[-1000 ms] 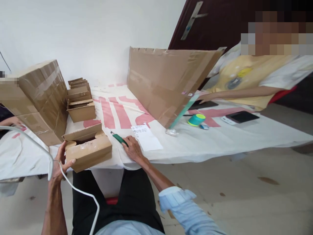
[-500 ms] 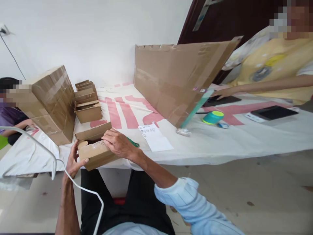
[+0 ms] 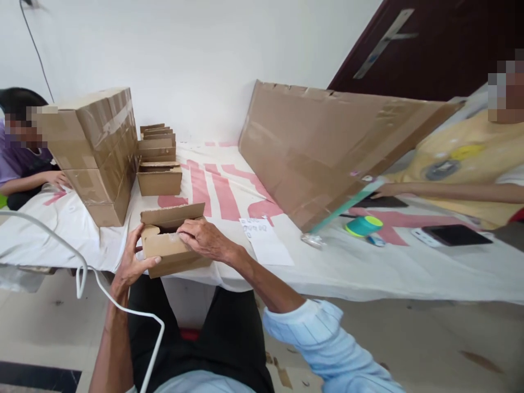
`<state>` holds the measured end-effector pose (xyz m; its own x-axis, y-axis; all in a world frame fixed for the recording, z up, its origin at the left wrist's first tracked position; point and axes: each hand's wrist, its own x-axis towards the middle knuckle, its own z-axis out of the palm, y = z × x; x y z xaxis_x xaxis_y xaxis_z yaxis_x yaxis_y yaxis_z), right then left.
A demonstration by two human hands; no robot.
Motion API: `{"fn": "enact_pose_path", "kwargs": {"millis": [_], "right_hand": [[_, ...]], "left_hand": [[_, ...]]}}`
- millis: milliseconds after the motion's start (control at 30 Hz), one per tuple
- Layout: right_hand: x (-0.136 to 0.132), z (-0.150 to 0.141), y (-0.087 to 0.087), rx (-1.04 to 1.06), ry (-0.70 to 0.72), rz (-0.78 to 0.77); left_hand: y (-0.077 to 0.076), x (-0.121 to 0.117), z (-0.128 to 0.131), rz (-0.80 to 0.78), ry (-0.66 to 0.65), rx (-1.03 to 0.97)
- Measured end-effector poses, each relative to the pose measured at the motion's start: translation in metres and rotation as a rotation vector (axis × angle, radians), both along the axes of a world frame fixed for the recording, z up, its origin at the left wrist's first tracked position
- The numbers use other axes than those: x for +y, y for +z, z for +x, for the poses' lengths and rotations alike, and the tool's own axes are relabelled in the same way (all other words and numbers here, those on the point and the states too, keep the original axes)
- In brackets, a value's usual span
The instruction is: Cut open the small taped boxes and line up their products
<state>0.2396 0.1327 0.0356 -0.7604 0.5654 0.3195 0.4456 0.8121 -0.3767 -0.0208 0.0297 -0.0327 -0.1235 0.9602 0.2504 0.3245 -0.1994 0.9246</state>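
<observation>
A small open cardboard box [image 3: 174, 252] sits at the near edge of the white-covered table [image 3: 327, 262]. My left hand [image 3: 133, 266] grips its left end, thumb on the front face. My right hand [image 3: 202, 239] rests on the box's top edge with the fingers bent over the opening. The rear flap of the box stands up. What lies inside the box is hidden.
A large taped carton [image 3: 96, 150] stands at the left with several small open boxes [image 3: 159, 164] beside it. A tall cardboard sheet [image 3: 327, 147] leans across the table. A paper slip [image 3: 266, 243], teal tape roll [image 3: 364, 225] and phone [image 3: 454, 234] lie to the right. Other people sit at both sides. A white cable [image 3: 82, 273] hangs near my left arm.
My right hand left the green pen on the table and moved left onto the top of the small box. My left hand stayed on the box's left end.
</observation>
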Motion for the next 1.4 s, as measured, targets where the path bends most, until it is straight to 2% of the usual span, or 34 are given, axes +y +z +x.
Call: {"fn": "enact_pose_path", "kwargs": {"millis": [267, 433, 633, 867, 967, 1100, 1400], "right_hand": [[0.000, -0.002, 0.002, 0.065, 0.027, -0.049], [-0.002, -0.004, 0.001, 0.010, 0.053, -0.061], [-0.002, -0.008, 0.000, -0.003, 0.025, -0.033], [-0.007, -0.018, -0.005, 0.040, 0.087, 0.018], [-0.009, -0.024, -0.008, 0.000, 0.120, 0.038], [-0.009, -0.030, -0.010, -0.054, 0.095, 0.010], [-0.011, -0.031, -0.003, -0.145, 0.051, -0.038]], "left_hand": [[-0.003, -0.001, 0.004, 0.024, 0.001, -0.012], [-0.004, -0.001, 0.005, 0.031, 0.007, -0.006], [-0.003, -0.003, 0.006, 0.028, 0.005, 0.000], [-0.001, -0.002, 0.008, 0.021, 0.005, -0.003], [-0.001, -0.002, 0.008, 0.019, 0.005, -0.001], [0.000, -0.002, 0.008, 0.008, 0.006, 0.000], [-0.002, -0.001, 0.008, 0.002, 0.009, 0.001]]}}
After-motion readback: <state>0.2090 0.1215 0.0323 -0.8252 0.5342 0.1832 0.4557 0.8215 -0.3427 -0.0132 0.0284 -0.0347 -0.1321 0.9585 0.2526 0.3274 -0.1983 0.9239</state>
